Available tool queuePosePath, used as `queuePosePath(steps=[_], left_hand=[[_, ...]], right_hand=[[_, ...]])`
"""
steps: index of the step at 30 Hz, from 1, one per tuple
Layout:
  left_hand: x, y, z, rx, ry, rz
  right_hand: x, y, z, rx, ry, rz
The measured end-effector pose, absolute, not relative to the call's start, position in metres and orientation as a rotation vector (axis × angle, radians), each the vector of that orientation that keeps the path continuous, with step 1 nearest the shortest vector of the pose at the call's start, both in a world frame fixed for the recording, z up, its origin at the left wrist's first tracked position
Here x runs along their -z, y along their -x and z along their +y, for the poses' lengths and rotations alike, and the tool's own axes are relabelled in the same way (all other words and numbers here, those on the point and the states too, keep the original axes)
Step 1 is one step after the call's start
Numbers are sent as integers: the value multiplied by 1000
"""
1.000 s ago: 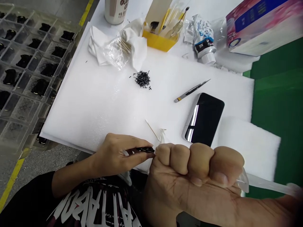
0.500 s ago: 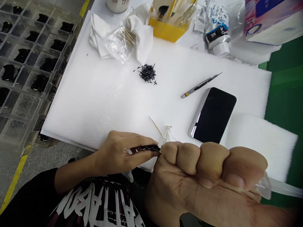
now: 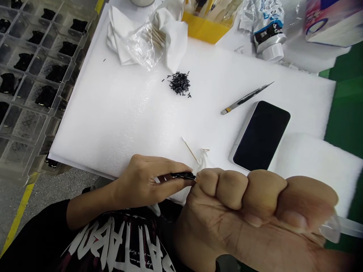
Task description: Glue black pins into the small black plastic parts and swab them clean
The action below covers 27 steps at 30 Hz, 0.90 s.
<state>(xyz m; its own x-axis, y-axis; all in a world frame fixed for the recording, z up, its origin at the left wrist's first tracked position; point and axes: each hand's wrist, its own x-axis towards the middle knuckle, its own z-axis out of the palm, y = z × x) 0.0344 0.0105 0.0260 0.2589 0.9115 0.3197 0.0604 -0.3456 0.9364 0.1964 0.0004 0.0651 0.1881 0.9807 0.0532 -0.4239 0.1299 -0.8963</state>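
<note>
My left hand pinches a small glossy black part between thumb and fingers, just over the front edge of the white foam sheet. My right hand is closed in a fist around a translucent plastic syringe. Only the syringe's flange and plunger stick out at the right; the fist hides its barrel. A thin tip shows between the fist and the black part, but whether it touches cannot be made out. Just beyond the hands lie a cotton swab and a crumpled white tissue.
On the foam sheet are a pile of tiny black pins, tweezers and a phone. Behind are wipes, a yellow holder, a tube and a box. A compartment tray holds black parts at left.
The view has shifted slightly, so the table items appear moved a little. Both hands keep their grips and sit a bit farther right in the picture.
</note>
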Motion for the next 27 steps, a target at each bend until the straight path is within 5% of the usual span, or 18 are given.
queuePosePath(steps=[27], left_hand=[[-23,-35,11,-1224,-1682,915]], right_hand=[[-60,-191,-5,-1125,907,-725]])
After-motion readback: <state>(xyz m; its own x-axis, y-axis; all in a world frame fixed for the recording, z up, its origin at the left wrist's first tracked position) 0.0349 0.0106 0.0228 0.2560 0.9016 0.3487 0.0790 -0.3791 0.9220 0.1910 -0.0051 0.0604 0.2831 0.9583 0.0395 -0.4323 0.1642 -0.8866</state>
